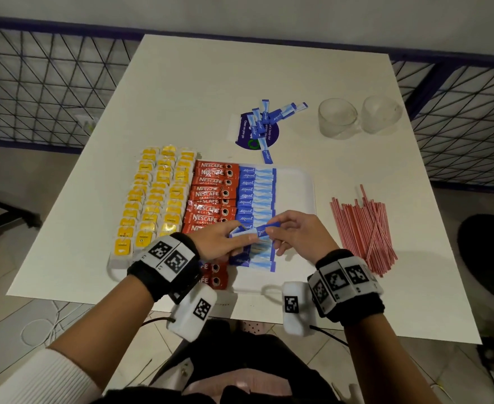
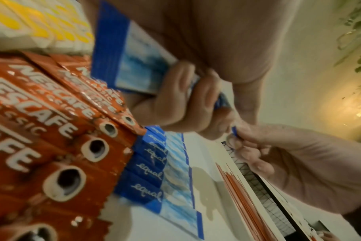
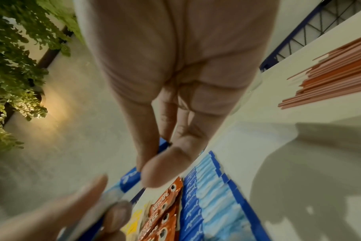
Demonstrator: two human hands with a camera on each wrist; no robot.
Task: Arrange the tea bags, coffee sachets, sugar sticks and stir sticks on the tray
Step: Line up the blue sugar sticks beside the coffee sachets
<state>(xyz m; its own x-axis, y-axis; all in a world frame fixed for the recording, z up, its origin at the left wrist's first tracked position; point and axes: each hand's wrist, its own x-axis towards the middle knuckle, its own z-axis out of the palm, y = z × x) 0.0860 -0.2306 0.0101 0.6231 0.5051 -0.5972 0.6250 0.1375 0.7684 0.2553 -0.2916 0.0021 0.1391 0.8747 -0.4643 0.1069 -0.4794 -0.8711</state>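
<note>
On the white tray (image 1: 295, 193) lie columns of yellow tea bags (image 1: 155, 193), red coffee sachets (image 1: 210, 196) and a row of blue sugar sticks (image 1: 257, 193). Above the tray's near end my left hand (image 1: 231, 237) grips a small bundle of sugar sticks (image 2: 138, 65). My right hand (image 1: 286, 231) pinches the right end of one blue stick (image 1: 259, 230) from that bundle between thumb and forefinger (image 3: 161, 163). Red-and-white stir sticks (image 1: 365, 228) lie in a heap on the table right of the tray.
A loose pile of sugar sticks (image 1: 264, 121) lies on a purple sticker behind the tray. Two glass cups (image 1: 337, 118) (image 1: 381, 113) stand at the back right. The tray's right strip is bare. Wire fencing runs along the far edges of the table.
</note>
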